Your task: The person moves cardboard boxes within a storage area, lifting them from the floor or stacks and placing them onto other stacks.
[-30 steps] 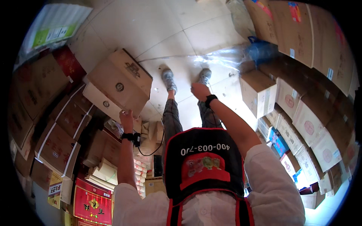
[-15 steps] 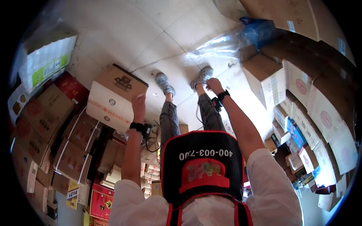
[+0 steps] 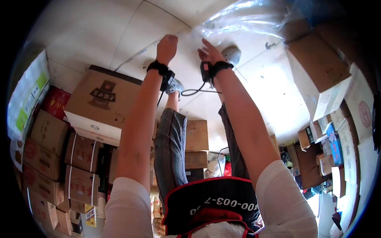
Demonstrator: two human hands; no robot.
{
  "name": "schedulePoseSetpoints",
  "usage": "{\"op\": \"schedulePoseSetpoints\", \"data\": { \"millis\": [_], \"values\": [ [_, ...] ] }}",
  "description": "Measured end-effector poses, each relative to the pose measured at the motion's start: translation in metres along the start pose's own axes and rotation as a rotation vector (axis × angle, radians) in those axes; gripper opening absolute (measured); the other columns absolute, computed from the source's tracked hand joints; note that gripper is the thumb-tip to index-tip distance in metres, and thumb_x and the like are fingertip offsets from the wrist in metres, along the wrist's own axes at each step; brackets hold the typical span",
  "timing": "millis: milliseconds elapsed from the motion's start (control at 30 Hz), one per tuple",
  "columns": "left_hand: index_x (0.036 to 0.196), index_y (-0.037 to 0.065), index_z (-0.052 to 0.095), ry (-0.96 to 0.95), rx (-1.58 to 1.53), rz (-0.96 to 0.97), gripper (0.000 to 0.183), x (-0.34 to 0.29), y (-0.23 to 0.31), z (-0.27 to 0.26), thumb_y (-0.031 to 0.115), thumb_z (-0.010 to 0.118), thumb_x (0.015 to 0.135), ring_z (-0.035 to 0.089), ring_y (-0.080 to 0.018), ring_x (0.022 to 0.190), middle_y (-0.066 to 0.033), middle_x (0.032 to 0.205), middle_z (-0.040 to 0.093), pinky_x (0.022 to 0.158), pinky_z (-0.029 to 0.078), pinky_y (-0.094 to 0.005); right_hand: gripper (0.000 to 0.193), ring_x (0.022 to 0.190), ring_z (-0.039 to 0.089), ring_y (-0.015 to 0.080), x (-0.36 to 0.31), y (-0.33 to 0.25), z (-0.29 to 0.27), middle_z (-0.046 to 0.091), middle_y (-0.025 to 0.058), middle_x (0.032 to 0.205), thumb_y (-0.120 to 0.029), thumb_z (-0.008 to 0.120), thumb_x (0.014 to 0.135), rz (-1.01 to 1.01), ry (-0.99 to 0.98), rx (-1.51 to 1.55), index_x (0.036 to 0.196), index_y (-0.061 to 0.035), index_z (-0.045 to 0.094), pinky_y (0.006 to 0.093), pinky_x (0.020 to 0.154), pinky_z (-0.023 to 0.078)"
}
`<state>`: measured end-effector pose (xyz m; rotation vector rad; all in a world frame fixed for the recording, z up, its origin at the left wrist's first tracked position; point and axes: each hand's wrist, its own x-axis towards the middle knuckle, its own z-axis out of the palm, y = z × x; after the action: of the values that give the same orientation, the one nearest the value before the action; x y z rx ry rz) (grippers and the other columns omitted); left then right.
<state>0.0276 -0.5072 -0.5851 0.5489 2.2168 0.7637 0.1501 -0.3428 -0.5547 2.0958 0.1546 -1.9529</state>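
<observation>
My left hand point(image 3: 167, 49) reaches forward over the pale tiled floor, its fingers curled closed, and nothing shows in it. Beside it my right hand point(image 3: 211, 51) is open, fingers apart, with nothing between them. A sheet of clear plastic point(image 3: 244, 20) lies ahead and to the right, close to my right fingertips; I cannot tell whether they touch it. Both wrists carry a black strap with a small black device. Left of my left forearm stands a brown cardboard carton point(image 3: 101, 95) with a dark printed emblem, partly behind my arm.
Stacked brown cartons point(image 3: 45, 154) line the left side, with a plastic-wrapped white and green pack point(image 3: 29, 95) ahead of them. At the right stands a brown and white carton point(image 3: 317, 67) before loaded shelves. My shoe point(image 3: 231, 55) is just right of my right hand.
Both hands have moved forward and closer together; the left has left the carton's side. My right fingers have spread. The view has shifted, and the carton and plastic appear larger.
</observation>
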Motion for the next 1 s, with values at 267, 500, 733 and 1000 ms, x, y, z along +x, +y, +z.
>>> {"op": "schedulePoseSetpoints", "data": {
  "millis": [267,500,733,1000],
  "values": [
    [0.106,0.006,0.059,-0.178,-0.201,-0.09,0.023,0.044,-0.006,0.057,0.02,0.055,0.088,0.062,-0.0318,0.099,-0.0142,0.102,0.066,0.087,0.047,-0.0394,0.014,0.065,0.057,0.0168,0.026,-0.022,-0.086,0.061,0.0066,0.079,0.0,0.066,0.08,-0.218,-0.066,-0.005,0.095,0.0017,0.065,0.0268,0.061,0.05],
    [0.098,0.014,0.066,-0.503,-0.016,-0.244,0.028,0.052,0.063,0.077,0.039,0.058,0.088,0.065,-0.0241,0.084,-0.0042,0.087,0.07,0.073,0.047,-0.0347,0.015,0.057,0.048,0.0081,-0.023,-0.066,-0.117,0.057,-0.0015,0.067,-0.005,0.066,0.081,-0.37,0.023,-0.311,0.094,0.0012,0.07,0.022,0.052,0.039],
    [0.085,0.011,0.069,-0.494,-0.166,-0.274,0.032,0.05,0.072,0.058,0.041,0.057,0.088,0.062,-0.0189,0.064,-0.0013,0.068,0.065,0.063,0.047,-0.0342,0.014,0.067,0.056,0.0107,-0.034,-0.063,-0.129,0.065,0.0041,0.077,-0.007,0.064,0.083,-0.582,0.094,-0.784,0.094,0.0003,0.07,0.0254,0.065,0.046],
    [0.088,0.004,0.066,-0.535,-0.185,-0.157,0.028,0.061,0.084,0.047,0.03,0.058,0.091,0.054,-0.0126,0.06,-0.0032,0.067,0.061,0.06,0.045,-0.0281,0.014,0.077,0.058,0.0109,-0.048,-0.06,-0.167,0.067,0.0045,0.083,-0.005,0.061,0.085,-0.569,0.196,-0.795,0.095,-0.0013,0.07,0.0257,0.073,0.046]
  ]
}}
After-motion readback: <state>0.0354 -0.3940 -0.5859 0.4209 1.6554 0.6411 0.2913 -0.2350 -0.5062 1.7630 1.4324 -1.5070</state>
